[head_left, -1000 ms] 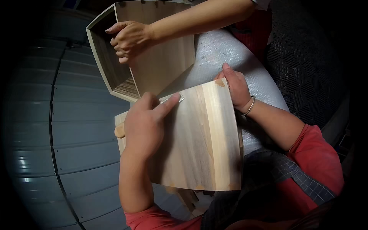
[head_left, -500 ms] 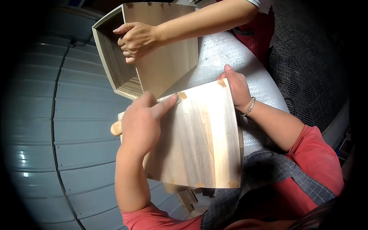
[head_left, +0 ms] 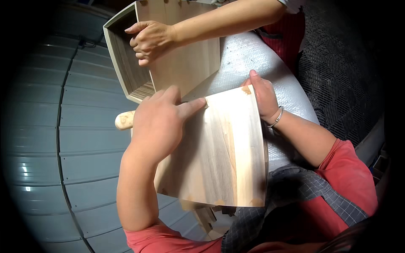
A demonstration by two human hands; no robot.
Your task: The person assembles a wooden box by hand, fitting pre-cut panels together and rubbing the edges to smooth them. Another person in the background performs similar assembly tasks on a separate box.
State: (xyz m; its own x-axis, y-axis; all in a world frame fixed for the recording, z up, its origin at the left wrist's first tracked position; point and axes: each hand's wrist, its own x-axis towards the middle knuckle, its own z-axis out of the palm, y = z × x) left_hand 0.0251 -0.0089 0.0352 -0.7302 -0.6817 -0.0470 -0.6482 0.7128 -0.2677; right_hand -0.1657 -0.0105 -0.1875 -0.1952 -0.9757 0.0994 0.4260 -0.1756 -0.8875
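Observation:
A pale wooden box (head_left: pixel 219 152) lies in front of me with a broad, striped panel facing up. My right hand (head_left: pixel 262 97) grips its far right corner, thumb pointing up beside a brown filler patch (head_left: pixel 246 90). Over the panel's far left part is my left hand (head_left: pixel 158 120), its fingers closed round a tool whose rounded wooden handle (head_left: pixel 124 120) sticks out on the left. The tool's working end is hidden under the hand. One outstretched digit of that hand touches the panel's far edge, where a second patch is mostly covered.
Beyond it stands another wooden box (head_left: pixel 190 63), open on its left side, with another person's forearm and closed hand (head_left: pixel 154 42) across it. Bubble wrap (head_left: pixel 240 55) lies under the work. Grey-blue corrugated sheeting (head_left: pixel 93 135) fills the left; dark patterned matting (head_left: pixel 333 71) is at right.
My left hand has slid right and slightly away along the panel's far edge, covering most of the patch there. The handle end has risen and shifted left. My right hand has barely moved.

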